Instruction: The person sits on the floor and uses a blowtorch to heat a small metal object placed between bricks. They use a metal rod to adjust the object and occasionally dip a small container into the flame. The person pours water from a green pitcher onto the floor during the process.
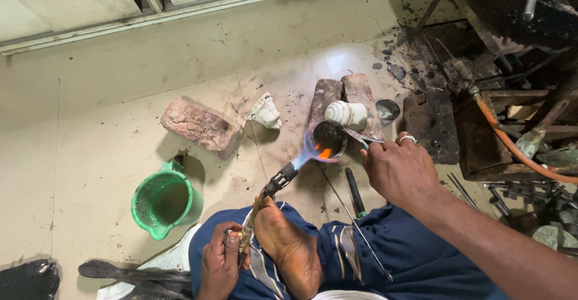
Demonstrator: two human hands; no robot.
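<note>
Your left hand [220, 259] is curled tight around the handle end of a gas torch [265, 201], low beside your folded foot, and the torch's dark nozzle points up and away from you, throwing a pale blue flame into a small round crucible [328, 139]. Inside the crucible a spot glows orange at the near edge. Your right hand [400, 170], a ring on one finger, is pinched closed on a pair of metal tongs [361, 137], whose tips grip the crucible's right rim and hold it just above the floor [90, 155]. The crucible sits in front of two upright bricks [343, 95], with a white ribbed ceramic piece [346, 114] touching its far side. A third brick [200, 125] lies well to the left, and a broken white ceramic fragment [265, 111] lies between it and the pair. A green plastic jug [165, 199] stands near your left knee, and a dark-handled tool [355, 193] lies on the floor under your right wrist.
</note>
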